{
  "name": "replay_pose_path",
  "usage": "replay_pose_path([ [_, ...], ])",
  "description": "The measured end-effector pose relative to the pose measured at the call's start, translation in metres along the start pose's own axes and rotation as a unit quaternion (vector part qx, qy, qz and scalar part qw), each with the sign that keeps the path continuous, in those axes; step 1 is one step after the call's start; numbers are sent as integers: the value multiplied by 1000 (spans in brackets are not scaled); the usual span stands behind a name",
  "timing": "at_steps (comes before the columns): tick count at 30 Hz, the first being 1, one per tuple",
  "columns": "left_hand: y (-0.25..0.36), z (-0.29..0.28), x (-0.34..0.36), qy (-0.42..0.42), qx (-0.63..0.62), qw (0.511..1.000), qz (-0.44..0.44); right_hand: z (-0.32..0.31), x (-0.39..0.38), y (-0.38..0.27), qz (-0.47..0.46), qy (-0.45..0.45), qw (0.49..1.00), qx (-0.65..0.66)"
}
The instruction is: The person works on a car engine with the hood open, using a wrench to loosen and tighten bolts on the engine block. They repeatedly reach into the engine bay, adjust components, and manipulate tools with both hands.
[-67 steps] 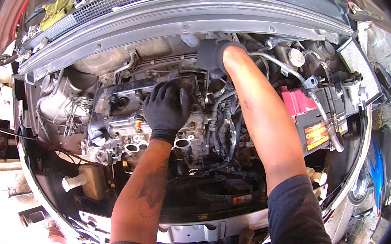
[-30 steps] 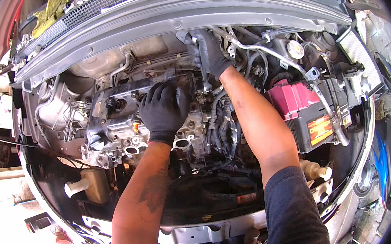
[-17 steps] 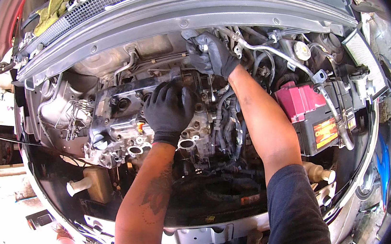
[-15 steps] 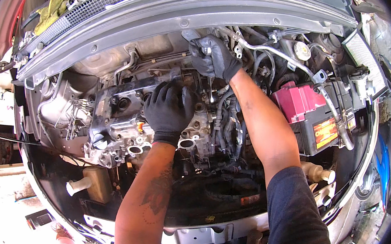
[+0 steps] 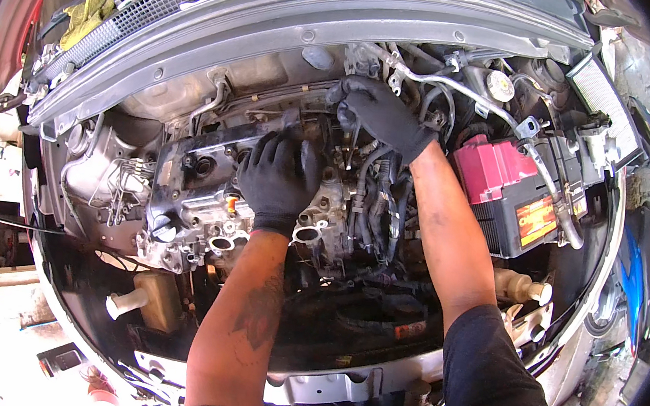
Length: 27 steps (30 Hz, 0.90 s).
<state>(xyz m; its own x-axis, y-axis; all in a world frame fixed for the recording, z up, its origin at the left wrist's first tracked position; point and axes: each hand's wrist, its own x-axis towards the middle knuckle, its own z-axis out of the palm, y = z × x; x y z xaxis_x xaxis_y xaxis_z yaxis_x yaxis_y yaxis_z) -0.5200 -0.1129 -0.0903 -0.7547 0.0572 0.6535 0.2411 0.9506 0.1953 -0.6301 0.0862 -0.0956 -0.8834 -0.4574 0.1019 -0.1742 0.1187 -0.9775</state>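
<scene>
- Engine (image 5: 205, 197) sits mid-bay, dark valve cover on top, packed tight: cowl panel (image 5: 297, 23) runs close along the far edge, front crossmember (image 5: 320, 383) along the near edge.
- Open room: little. Hoses and wiring crowd the engine's right side; a shadowed gap lies below it toward the crossmember.
- Battery (image 5: 510, 200), red-topped, stands right of the hose cluster, well apart from both hands.
- Coolant reservoir (image 5: 150, 299) sits low left, near the bay edge.
- Left hand (image 5: 280, 178), black-gloved, lies palm-down on the engine top, fingers spread and curled over its far edge; pressing, nothing gripped.
- Right hand (image 5: 379, 113), black-gloved, reaches deeper toward the firewall, fingers curled around something small; can't tell what.
- Right fingertips hidden behind pipes. Yellow rag (image 5: 91, 8) on the cowl, far left.
</scene>
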Motion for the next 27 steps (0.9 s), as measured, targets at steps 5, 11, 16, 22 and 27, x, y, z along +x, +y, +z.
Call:
replay_pose_path([
  [5, -2, 0, 0, -17, 8, 1000, 1, 0, 15, -69, 91, -114, 854, -500],
  [11, 0, 2, 2, -31, -10, 999, -11, 23, 41, -69, 68, -110, 826, -549],
  [16, -4, 3, -1, -7, -18, 1000, -8, 43, 13, -67, 20, -144, 764, -629],
  [22, 0, 1, 0, -23, -15, 1000, -11, 40, -8, -49, -7, 18, 812, -583],
  [27, -1, -3, 0, -32, -21, 999, -17, 41, -16, -51, -6, 23, 799, -601],
])
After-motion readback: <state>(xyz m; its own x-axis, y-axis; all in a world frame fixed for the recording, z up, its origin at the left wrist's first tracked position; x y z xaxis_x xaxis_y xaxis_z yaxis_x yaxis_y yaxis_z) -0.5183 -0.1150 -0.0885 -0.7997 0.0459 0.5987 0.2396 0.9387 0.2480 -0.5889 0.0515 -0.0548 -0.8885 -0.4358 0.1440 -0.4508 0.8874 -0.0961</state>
